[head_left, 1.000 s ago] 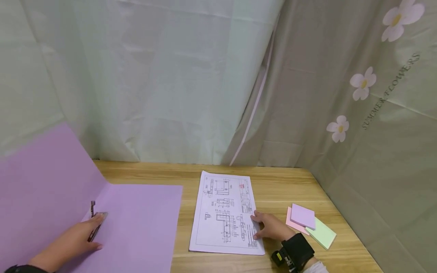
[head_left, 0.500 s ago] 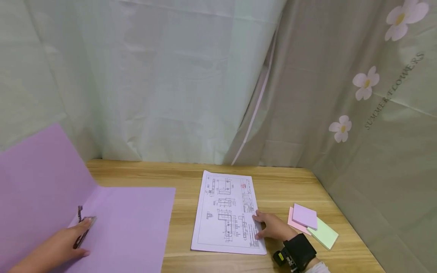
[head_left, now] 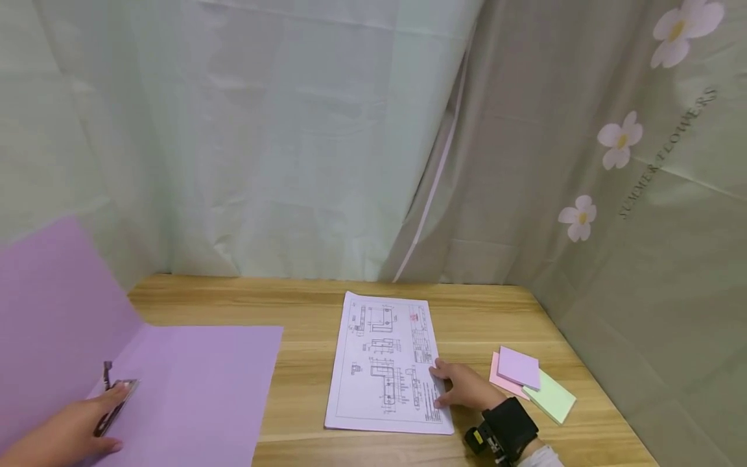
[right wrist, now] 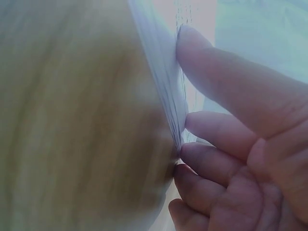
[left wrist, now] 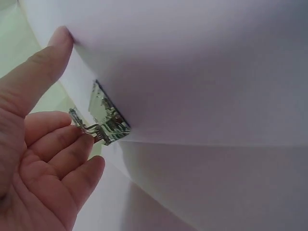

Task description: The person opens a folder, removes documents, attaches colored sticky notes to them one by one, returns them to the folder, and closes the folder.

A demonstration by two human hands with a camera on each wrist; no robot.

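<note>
A lilac folder (head_left: 193, 378) lies spread at the left, its left cover raised. Along its fold sits a metal clip (head_left: 119, 403) with a small upright lever. My left hand (head_left: 74, 425) is at the clip, thumb and fingers spread. In the left wrist view, the fingertips touch the clip's lever (left wrist: 83, 123) and the thumb touches the folder's inner face. A stack of papers (head_left: 362, 383) printed with technical drawings lies mid-table. My right hand (head_left: 462, 387) holds its right edge. In the right wrist view, the thumb rests on the top page and curled fingers meet the edge.
To the right lie a lilac sticky-note pad (head_left: 519, 367), a pink pad (head_left: 503, 381) partly under it, and a green pad (head_left: 551, 397). Curtains (head_left: 303, 143) hang behind and along the right side of the wooden table (head_left: 292, 301).
My left hand and the folder have slid leftward together, widening the gap to the papers. The right hand stays at the paper stack's edge.
</note>
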